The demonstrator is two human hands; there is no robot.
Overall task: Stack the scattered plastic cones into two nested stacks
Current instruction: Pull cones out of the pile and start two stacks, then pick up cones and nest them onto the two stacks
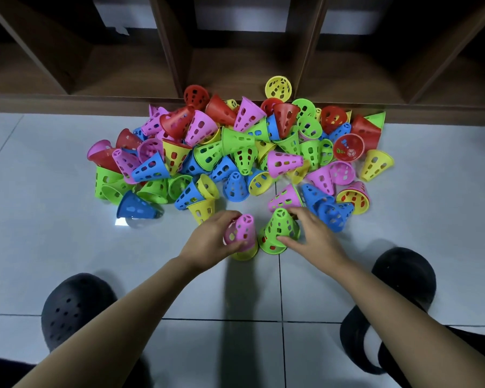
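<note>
Outstretched forearms (129, 306), hands (207, 238) around cones (280, 226)

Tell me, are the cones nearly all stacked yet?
Not nearly. Two little stacks are only begun. The left hand grips a pink cone over a yellow cone; the right hand holds a green cone on its stack. The big pile behind lies loose.

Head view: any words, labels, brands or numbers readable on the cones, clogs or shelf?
No readable text anywhere.
Pink cone in the left hand and green cone in the right hand: only moulded holes.
Black clogs and wooden shelf: no print visible.
</note>
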